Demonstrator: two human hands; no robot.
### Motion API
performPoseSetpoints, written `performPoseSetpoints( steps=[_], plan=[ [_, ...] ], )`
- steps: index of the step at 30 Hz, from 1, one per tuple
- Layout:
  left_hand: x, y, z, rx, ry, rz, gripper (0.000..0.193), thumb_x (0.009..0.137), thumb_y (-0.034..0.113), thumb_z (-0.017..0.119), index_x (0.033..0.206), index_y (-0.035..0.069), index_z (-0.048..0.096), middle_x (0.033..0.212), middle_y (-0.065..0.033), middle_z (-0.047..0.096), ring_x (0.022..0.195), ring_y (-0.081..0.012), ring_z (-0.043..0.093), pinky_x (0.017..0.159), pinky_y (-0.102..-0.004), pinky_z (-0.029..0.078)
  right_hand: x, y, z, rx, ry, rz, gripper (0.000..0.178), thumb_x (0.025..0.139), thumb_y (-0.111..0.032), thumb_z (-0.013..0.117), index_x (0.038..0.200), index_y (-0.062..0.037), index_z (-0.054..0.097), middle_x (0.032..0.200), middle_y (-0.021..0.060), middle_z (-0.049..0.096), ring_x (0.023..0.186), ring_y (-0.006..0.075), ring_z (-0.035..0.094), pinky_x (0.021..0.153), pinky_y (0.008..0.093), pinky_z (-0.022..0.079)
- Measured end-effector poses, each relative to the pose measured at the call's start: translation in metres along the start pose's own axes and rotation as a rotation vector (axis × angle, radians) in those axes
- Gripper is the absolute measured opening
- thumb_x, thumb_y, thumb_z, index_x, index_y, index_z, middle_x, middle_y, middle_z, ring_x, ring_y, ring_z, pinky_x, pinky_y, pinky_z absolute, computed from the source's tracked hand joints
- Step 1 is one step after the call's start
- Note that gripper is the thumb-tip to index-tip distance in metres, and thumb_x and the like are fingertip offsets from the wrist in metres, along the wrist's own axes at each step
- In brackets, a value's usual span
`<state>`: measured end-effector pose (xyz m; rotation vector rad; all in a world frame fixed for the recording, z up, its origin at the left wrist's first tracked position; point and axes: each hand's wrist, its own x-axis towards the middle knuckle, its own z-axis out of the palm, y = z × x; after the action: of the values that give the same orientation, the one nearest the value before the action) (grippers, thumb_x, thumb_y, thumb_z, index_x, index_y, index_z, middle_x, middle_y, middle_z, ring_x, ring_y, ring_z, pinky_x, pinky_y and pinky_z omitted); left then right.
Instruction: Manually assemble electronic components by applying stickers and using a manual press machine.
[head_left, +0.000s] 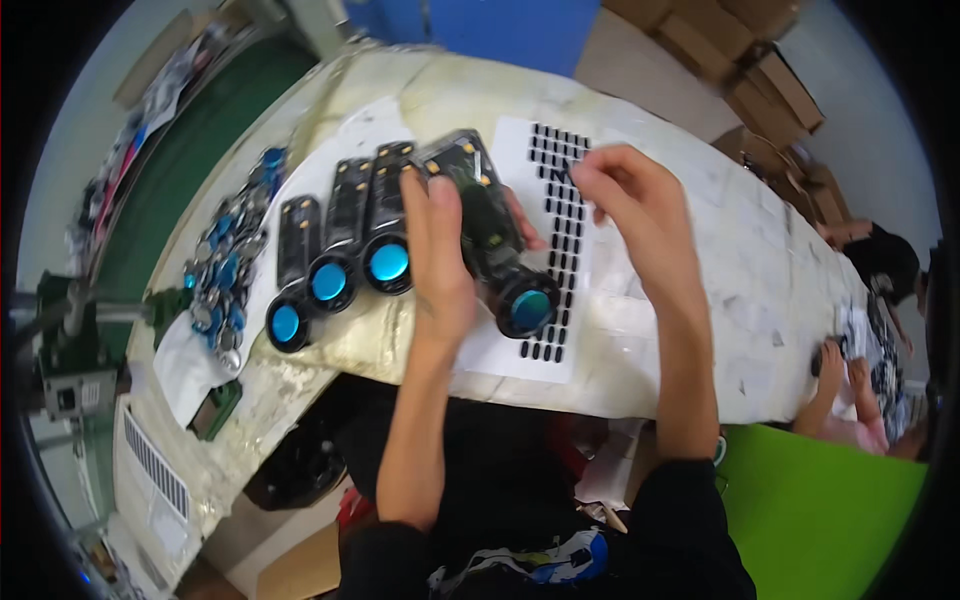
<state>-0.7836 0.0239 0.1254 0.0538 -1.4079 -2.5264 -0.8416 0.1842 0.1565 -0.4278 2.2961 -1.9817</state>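
Left grip clamps a black device; right grip, pinched together at its two o'clock, might dislodge pads by brushing.

1. The left forearm rose from the lower edge, nearly upright and leaning slightly right.
2. The left hand was in a wrapped grip, two digits extended away from the body and other fingertips showing farther right.
3. The right forearm also came up from below, tilting leftward toward the wrist.
4. The right hand was bent inward, thumb and index finger drawn close in a pinch; whether their tips met was unclear.
5. Both hands were bare, well apart, the right slightly farther forward.
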Motion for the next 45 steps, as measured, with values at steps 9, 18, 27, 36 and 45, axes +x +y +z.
performPoseSetpoints(
  steps=[9, 18, 27, 36, 45],
  plan=[
    [-0.03, -0.013, -0.027, 0.024, 0.105, 0.094, 0.065, 0.102, 0.058, 0.018, 0.106, 0.004, 0.052, 0.091, -0.0087, 0.061, 0.084, -0.0162, 0.058, 0.079, -0.0313, 0.046, -0.056, -0.021, 0.058, -0.014, -0.153, 0.111, 0.008, 0.087, -0.005, 0.065, 0.091, 0.0013, 0.062, 0.08, 0.0029, 0.064, 0.069, 0.0071, 0.057, 0.058, 0.021, 0.044],
    [-0.035, -0.006, -0.023, -0.036, 0.129, 0.13, 0.057, 0.103, 0.055, 0.018, 0.111, 0.007, 0.046, 0.088, -0.0099, 0.061, 0.078, -0.0158, 0.058, 0.073, -0.03, 0.048, -0.06, -0.023, 0.065, -0.094, -0.144, 0.029, 0.007, 0.084, -0.004, 0.066, 0.087, 0.0016, 0.062, 0.078, 0.0042, 0.064, 0.065, 0.0075, 0.057, 0.054, 0.0218, 0.042],
    [-0.038, -0.006, -0.023, -0.011, 0.124, 0.127, 0.063, 0.102, 0.058, 0.015, 0.104, 0.005, 0.05, 0.087, -0.0089, 0.062, 0.077, -0.0149, 0.057, 0.07, -0.0284, 0.046, -0.062, -0.026, 0.065, -0.117, -0.164, 0.019, 0.007, 0.084, -0.003, 0.066, 0.087, 0.0021, 0.062, 0.077, 0.0046, 0.064, 0.065, 0.0084, 0.058, 0.054, 0.022, 0.043],
    [-0.04, -0.005, -0.021, -0.03, 0.146, 0.119, 0.071, 0.101, 0.061, 0.015, 0.099, 0.002, 0.054, 0.086, -0.0086, 0.062, 0.077, -0.0157, 0.058, 0.07, -0.0286, 0.046, -0.065, -0.028, 0.067, -0.167, -0.146, -0.044, 0.007, 0.082, -0.002, 0.068, 0.085, 0.001, 0.062, 0.077, 0.0054, 0.064, 0.066, 0.0109, 0.061, 0.054, 0.0232, 0.044],
    [-0.043, -0.003, -0.021, -0.089, 0.077, 0.131, 0.05, 0.104, 0.051, 0.025, 0.117, 0.005, 0.039, 0.087, -0.0122, 0.06, 0.075, -0.0153, 0.059, 0.069, -0.0286, 0.05, -0.073, -0.029, 0.072, -0.241, -0.064, -0.096, 0.008, 0.081, -0.002, 0.069, 0.083, -0.0012, 0.062, 0.075, 0.0046, 0.063, 0.064, 0.0118, 0.06, 0.052, 0.0243, 0.043]
  ],
)
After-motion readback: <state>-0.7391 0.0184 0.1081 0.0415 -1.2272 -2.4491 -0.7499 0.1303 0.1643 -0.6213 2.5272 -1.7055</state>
